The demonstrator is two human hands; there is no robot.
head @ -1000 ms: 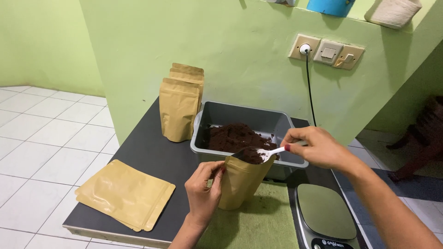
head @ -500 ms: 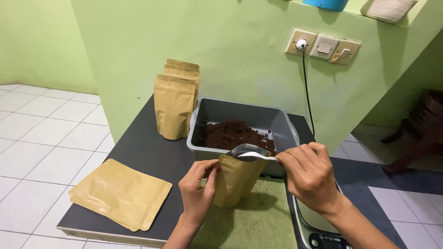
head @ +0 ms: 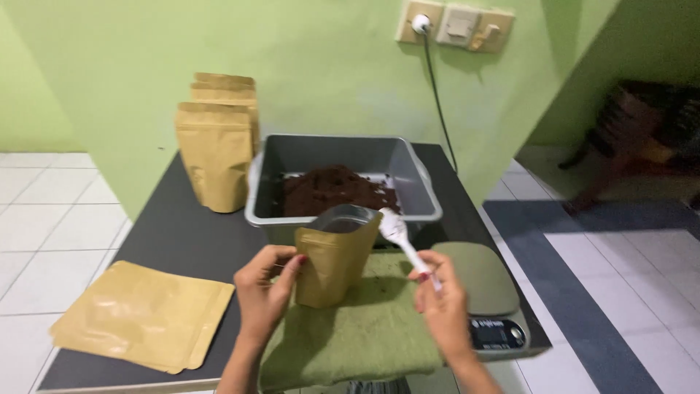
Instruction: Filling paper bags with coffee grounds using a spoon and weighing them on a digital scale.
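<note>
My left hand (head: 266, 295) grips the side of an open brown paper pouch (head: 334, 257) that stands upright on a green cloth (head: 357, 332). My right hand (head: 440, 303) holds a white plastic spoon (head: 399, 235) by its handle, the bowl of the spoon next to the pouch's right rim. Just behind the pouch stands a grey plastic tub (head: 343, 157) with a heap of dark brown powder (head: 332, 188) in it.
Upright filled brown pouches (head: 217, 149) stand at the back left against the green wall. A stack of flat empty pouches (head: 142, 315) lies at the front left of the black table (head: 186, 237). A digital scale (head: 485, 292) sits at the right; a cable (head: 437, 95) runs up to a wall socket.
My right hand has brought the spoon from the tub toward me and drawn back to the right of the pouch. The camera has moved closer and lower.
</note>
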